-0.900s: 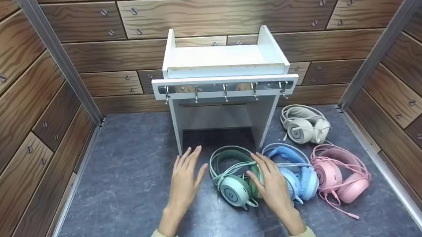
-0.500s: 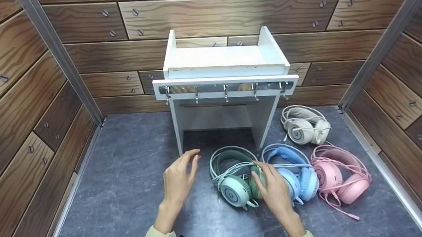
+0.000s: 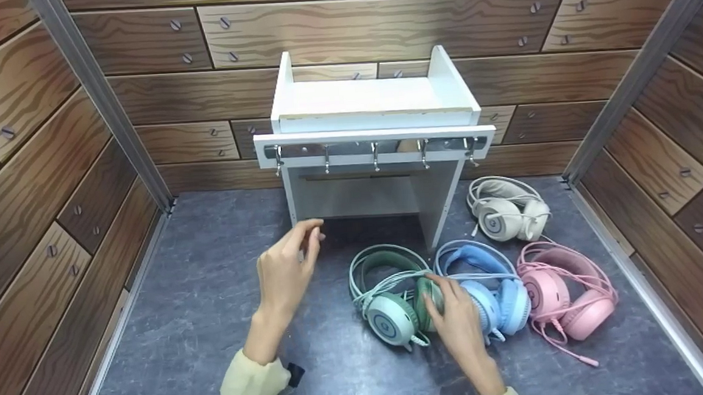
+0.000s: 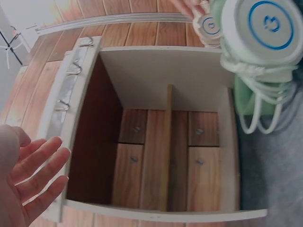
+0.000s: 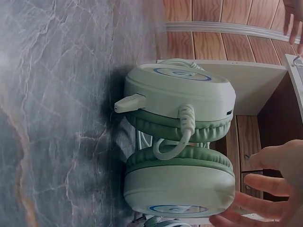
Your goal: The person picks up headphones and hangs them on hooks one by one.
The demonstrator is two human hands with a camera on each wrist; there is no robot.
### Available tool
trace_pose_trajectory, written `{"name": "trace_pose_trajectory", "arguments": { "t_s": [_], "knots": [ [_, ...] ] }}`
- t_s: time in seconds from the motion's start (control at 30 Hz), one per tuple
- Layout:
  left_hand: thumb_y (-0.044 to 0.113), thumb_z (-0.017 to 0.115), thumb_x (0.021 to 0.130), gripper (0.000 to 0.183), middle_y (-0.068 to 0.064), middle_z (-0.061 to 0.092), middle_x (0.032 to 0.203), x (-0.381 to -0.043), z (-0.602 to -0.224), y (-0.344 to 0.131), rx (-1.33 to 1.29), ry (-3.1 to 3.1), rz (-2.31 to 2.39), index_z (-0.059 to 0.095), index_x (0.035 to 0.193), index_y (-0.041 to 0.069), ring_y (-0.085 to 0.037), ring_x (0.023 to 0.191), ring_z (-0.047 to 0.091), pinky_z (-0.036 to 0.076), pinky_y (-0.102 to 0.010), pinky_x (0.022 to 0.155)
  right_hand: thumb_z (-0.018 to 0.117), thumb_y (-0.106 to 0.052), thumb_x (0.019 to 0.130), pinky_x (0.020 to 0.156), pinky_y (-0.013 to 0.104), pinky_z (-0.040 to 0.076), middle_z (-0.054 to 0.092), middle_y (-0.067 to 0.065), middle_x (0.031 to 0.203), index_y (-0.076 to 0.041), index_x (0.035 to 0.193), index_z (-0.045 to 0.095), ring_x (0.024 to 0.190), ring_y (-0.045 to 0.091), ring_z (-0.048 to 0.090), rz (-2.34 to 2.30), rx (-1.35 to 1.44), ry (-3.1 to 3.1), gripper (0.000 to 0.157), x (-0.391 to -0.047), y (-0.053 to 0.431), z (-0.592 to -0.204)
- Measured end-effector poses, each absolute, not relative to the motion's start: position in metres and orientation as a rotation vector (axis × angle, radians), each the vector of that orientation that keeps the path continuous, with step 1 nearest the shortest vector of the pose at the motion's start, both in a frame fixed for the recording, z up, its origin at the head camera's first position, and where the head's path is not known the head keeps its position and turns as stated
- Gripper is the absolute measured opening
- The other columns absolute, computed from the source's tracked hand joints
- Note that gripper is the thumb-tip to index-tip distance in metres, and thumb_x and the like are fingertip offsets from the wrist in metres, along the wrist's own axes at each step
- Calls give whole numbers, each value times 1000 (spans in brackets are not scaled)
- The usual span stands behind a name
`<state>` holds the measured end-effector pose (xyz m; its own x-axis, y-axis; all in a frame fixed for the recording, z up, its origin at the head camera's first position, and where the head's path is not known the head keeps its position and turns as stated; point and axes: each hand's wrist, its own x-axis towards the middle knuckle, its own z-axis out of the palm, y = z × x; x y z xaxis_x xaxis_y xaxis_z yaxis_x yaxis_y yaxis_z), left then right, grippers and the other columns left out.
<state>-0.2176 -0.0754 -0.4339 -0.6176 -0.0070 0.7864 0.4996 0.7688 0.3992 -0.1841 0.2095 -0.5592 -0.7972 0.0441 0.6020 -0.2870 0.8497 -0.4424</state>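
Note:
In the head view the green headphones [image 3: 391, 319] lie on the floor in front of a white stand [image 3: 363, 197] with a row of hooks [image 3: 375, 153]. My right hand [image 3: 456, 316] is at their right ear cup, fingers relaxed and not curled round it; in the right wrist view the fingertips [image 5: 222, 218] are at the cup's edge, contact hard to tell. My left hand [image 3: 283, 275] hangs in the air before the stand's left leg, holding nothing. Its fingers [image 4: 45, 165] are loosely extended in the left wrist view, near the hook rail [image 4: 59, 106].
Blue headphones [image 3: 514, 306] lie right beside the green ones. Farther right are pink headphones [image 3: 587, 314], with white headphones [image 3: 499, 219] behind them. Wood-patterned walls [image 3: 377, 25] enclose the floor [image 3: 213, 328] at the back and both sides.
My left hand has moved left and forward toward the stand, its fingers bending from their straighter spread. The right hand has shifted slightly toward me, staying at the green headphones' right cup.

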Motion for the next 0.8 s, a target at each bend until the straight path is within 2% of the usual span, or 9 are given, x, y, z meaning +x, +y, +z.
{"name": "trace_pose_trajectory", "arguments": {
  "t_s": [0.13,0.23,0.4,0.5,0.63,0.8],
  "knots": [
    [27,53,92,18,15,68,80,-222,-419,-77,-374,-2109,-763,66,102,22,0,59,59,42,-21,42,72,-19,78,71,48,50,62,9,107,-13,117,61,93,33,61,704,137,-2448,41,-183,209,-565],
    [25,53,92,19,11,68,83,-227,-407,-77,-381,-2083,-763,66,103,20,-5,65,62,45,-24,45,70,-23,80,69,51,50,58,15,116,-9,122,56,93,36,61,713,120,-2511,46,-183,208,-570],
    [26,54,91,21,6,68,93,-238,-386,-78,-382,-2045,-745,66,107,18,-12,81,62,53,-28,63,61,-33,87,75,59,45,48,19,131,-11,132,46,104,40,56,779,39,-2657,52,-183,209,-574],
    [25,53,91,23,4,67,100,-245,-374,-78,-393,-2027,-735,65,109,17,-13,95,59,53,-29,75,58,-36,89,80,61,43,44,17,134,-15,136,42,110,40,52,855,5,-2706,54,-183,210,-575],
    [24,52,92,27,0,63,111,-256,-359,-80,-412,-2003,-697,61,115,14,-15,111,51,45,-28,94,56,-38,89,82,60,42,44,15,134,-18,137,41,109,40,53,925,5,-2725,54,-183,212,-575],
    [23,51,92,38,-5,54,127,-275,-346,-82,-435,-2003,-588,52,128,11,-22,126,39,26,-31,111,55,-41,89,84,59,42,42,13,136,-20,138,39,111,38,52,975,20,-2750,56,-185,213,-576]
  ]
}}
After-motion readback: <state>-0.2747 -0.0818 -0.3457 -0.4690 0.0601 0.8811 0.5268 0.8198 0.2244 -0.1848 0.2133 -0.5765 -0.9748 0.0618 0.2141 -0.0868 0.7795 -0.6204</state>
